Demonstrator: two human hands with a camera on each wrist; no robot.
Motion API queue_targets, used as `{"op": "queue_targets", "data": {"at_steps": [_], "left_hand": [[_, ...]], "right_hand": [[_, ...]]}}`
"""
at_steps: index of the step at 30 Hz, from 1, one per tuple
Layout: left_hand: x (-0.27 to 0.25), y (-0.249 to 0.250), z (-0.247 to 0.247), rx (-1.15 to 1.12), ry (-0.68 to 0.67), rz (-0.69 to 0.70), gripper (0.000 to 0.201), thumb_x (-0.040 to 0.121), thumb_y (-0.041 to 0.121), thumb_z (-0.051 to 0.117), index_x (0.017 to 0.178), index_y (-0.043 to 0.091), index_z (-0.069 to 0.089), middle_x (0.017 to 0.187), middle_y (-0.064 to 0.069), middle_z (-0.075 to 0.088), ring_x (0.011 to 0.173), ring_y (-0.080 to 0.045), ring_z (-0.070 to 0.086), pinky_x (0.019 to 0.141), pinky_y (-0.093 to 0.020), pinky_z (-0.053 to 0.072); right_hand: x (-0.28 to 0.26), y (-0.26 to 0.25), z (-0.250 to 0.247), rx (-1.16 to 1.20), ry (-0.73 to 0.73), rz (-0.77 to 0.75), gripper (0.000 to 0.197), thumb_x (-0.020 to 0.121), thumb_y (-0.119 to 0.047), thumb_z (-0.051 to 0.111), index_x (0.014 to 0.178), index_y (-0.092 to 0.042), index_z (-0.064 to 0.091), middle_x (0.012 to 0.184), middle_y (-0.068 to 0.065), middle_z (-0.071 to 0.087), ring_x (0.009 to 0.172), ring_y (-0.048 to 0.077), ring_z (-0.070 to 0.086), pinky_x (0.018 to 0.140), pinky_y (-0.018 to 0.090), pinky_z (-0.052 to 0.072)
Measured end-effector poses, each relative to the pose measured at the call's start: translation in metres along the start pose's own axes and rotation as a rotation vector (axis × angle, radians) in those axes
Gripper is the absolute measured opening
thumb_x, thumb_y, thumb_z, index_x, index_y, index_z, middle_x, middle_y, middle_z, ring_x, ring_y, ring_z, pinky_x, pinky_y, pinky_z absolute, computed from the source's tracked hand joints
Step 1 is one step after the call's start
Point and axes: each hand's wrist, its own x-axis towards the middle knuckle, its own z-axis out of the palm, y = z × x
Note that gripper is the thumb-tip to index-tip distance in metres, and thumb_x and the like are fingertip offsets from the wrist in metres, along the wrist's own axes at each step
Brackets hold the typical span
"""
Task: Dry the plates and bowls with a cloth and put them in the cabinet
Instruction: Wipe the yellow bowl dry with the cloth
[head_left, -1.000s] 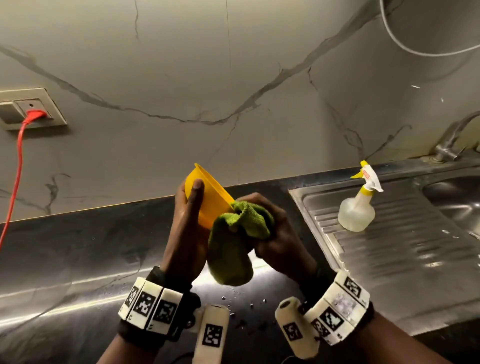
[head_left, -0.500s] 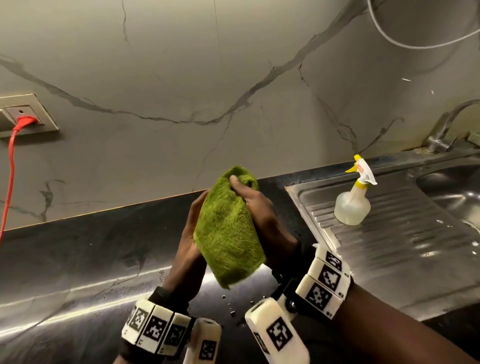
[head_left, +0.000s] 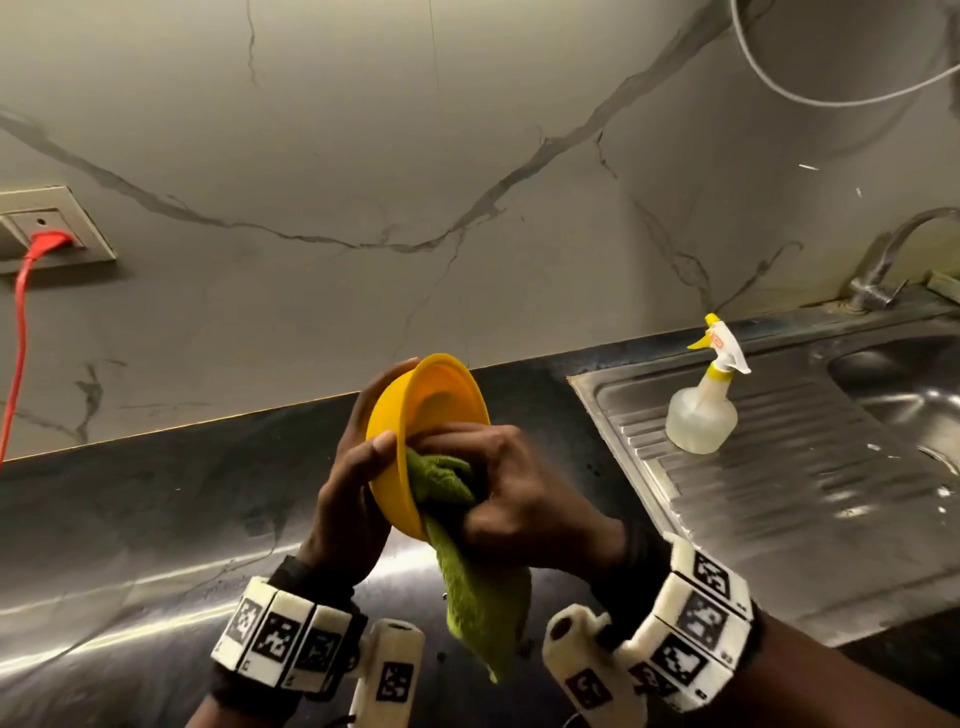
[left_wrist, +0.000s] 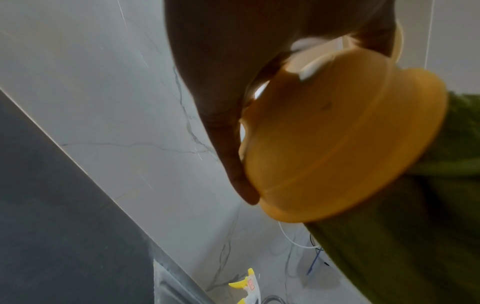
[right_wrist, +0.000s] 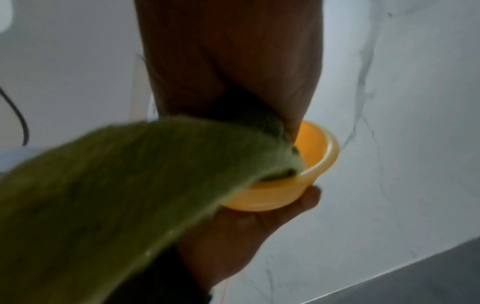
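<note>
A small yellow bowl (head_left: 423, 410) is held up above the dark counter, tipped on its side with its mouth facing right. My left hand (head_left: 358, 483) grips it from behind, thumb on the rim. My right hand (head_left: 498, 483) holds a green cloth (head_left: 478, 597) and pushes a bunched part of it into the bowl; the loose end hangs down. In the left wrist view the bowl (left_wrist: 337, 139) shows its underside against the cloth (left_wrist: 415, 236). The right wrist view shows the cloth (right_wrist: 116, 195) pressed inside the bowl (right_wrist: 306, 170). No cabinet is in view.
A steel sink drainboard (head_left: 805, 493) lies to the right with a clear spray bottle (head_left: 704, 410) standing on it and a tap (head_left: 888, 260) behind. A wall socket with a red cord (head_left: 21, 332) is at the left. The black counter (head_left: 156, 519) runs under my hands.
Half a second ago the cloth covered the bowl's outside and hid it. Now the bowl shows again, and my right hand has moved the cloth inside it.
</note>
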Motion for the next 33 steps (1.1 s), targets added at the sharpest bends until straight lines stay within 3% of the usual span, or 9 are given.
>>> {"op": "queue_targets", "data": {"at_steps": [4, 7, 11, 15, 17, 21, 26, 30, 33], "left_hand": [[0.002, 0.007, 0.006, 0.027, -0.012, 0.024, 0.066, 0.048, 0.064, 0.087, 0.107, 0.037, 0.075, 0.104, -0.001, 0.075, 0.090, -0.017, 0.073, 0.072, -0.025, 0.058], [0.007, 0.016, 0.010, 0.251, -0.042, 0.106, 0.084, 0.065, 0.063, 0.079, 0.135, 0.024, 0.058, 0.134, -0.009, 0.062, 0.116, -0.030, 0.063, 0.087, -0.030, 0.054], [0.006, 0.022, 0.008, 0.446, -0.107, 0.151, 0.087, 0.065, 0.071, 0.074, 0.139, 0.033, 0.050, 0.136, 0.004, 0.059, 0.118, -0.025, 0.062, 0.082, -0.028, 0.056], [0.001, 0.024, 0.001, 0.481, -0.119, 0.195, 0.080, 0.062, 0.076, 0.073, 0.133, 0.044, 0.053, 0.134, 0.011, 0.059, 0.117, -0.019, 0.061, 0.078, -0.025, 0.056], [0.000, 0.020, 0.001, 0.473, -0.113, 0.187, 0.078, 0.061, 0.076, 0.073, 0.131, 0.048, 0.054, 0.134, 0.015, 0.058, 0.117, -0.016, 0.061, 0.078, -0.023, 0.056], [0.004, 0.009, 0.005, 0.379, -0.089, 0.131, 0.078, 0.061, 0.068, 0.079, 0.131, 0.043, 0.056, 0.139, 0.005, 0.057, 0.121, -0.026, 0.060, 0.083, -0.030, 0.056], [0.014, 0.014, -0.001, 0.300, -0.056, 0.056, 0.081, 0.059, 0.070, 0.078, 0.130, 0.035, 0.061, 0.138, -0.005, 0.059, 0.121, -0.036, 0.059, 0.089, -0.038, 0.054], [0.011, 0.010, 0.012, 0.273, -0.082, 0.027, 0.076, 0.058, 0.072, 0.077, 0.126, 0.039, 0.064, 0.132, -0.003, 0.064, 0.116, -0.032, 0.063, 0.086, -0.037, 0.055], [0.011, 0.014, 0.015, 0.322, -0.099, 0.074, 0.078, 0.060, 0.074, 0.076, 0.129, 0.042, 0.060, 0.135, 0.000, 0.060, 0.119, -0.032, 0.061, 0.087, -0.041, 0.056]], "right_hand": [[0.007, -0.004, 0.003, -0.071, 0.173, -0.173, 0.011, 0.072, -0.006, 0.071, 0.082, 0.000, 0.071, 0.077, 0.012, 0.069, 0.071, 0.024, 0.065, 0.064, 0.045, 0.051], [0.021, 0.001, 0.008, 0.064, 0.471, -0.082, 0.018, 0.073, -0.024, 0.068, 0.072, -0.006, 0.066, 0.068, 0.014, 0.068, 0.064, 0.034, 0.064, 0.058, 0.050, 0.052], [0.022, 0.021, 0.009, 0.056, 0.669, 0.033, 0.022, 0.071, -0.040, 0.062, 0.061, -0.023, 0.055, 0.058, 0.004, 0.063, 0.058, 0.029, 0.062, 0.055, 0.049, 0.053], [0.012, 0.042, 0.020, 0.263, 0.716, 0.318, 0.044, 0.066, -0.052, 0.062, 0.074, -0.009, 0.062, 0.077, 0.024, 0.065, 0.077, 0.046, 0.064, 0.066, 0.062, 0.051], [0.014, 0.036, 0.020, 0.372, 0.683, 0.355, 0.043, 0.065, -0.055, 0.064, 0.078, -0.014, 0.066, 0.085, 0.023, 0.068, 0.086, 0.046, 0.065, 0.075, 0.066, 0.050], [0.012, 0.013, 0.020, 0.253, 0.530, 0.042, 0.022, 0.074, -0.042, 0.066, 0.085, -0.023, 0.065, 0.076, 0.014, 0.068, 0.072, 0.038, 0.066, 0.068, 0.060, 0.053], [-0.006, 0.016, 0.020, -0.343, 0.319, -0.374, 0.035, 0.084, -0.030, 0.067, 0.103, 0.000, 0.068, 0.100, 0.016, 0.071, 0.086, 0.027, 0.068, 0.074, 0.039, 0.059], [0.008, 0.020, 0.003, -0.564, 0.438, -0.419, 0.031, 0.079, -0.030, 0.070, 0.093, -0.002, 0.066, 0.086, 0.015, 0.070, 0.064, 0.025, 0.068, 0.059, 0.033, 0.059], [0.015, 0.021, -0.008, -0.636, 0.555, -0.327, 0.042, 0.071, -0.032, 0.080, 0.096, -0.002, 0.067, 0.086, 0.013, 0.072, 0.063, 0.022, 0.069, 0.063, 0.020, 0.052]]}}
